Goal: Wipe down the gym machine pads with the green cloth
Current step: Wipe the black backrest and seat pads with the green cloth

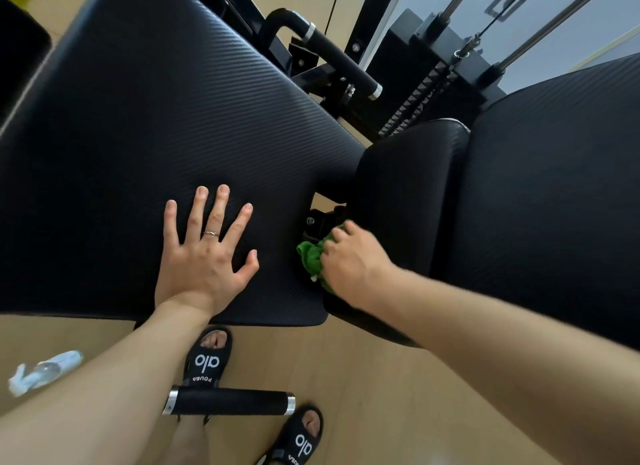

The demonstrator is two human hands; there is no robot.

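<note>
One green cloth (311, 259) is all we work with, and it sits bunched under our right hand (349, 260), whose fingers curl over it and press it into the gap where the large seat pad (156, 125) meets the rounded side pad (412, 187). Just left of the cloth, our left hand (204, 256) lies flat on the seat pad with its fingers straight and spread apart, holding nothing, a ring showing on one finger. Right of the cloth, beyond the side pad, a second broad pad (554, 194) runs off toward the frame edge. Far above the cloth stand a padded handle (341, 61) and the weight stack (440, 73); below it, a roller grip (230, 400) hangs over the wooden floor by our sandals. We judge the job to be partway: the pads show no marks that tell wiped from unwiped, and the cloth is working the seam, so the side pad and the broad pad may well be left.
</note>
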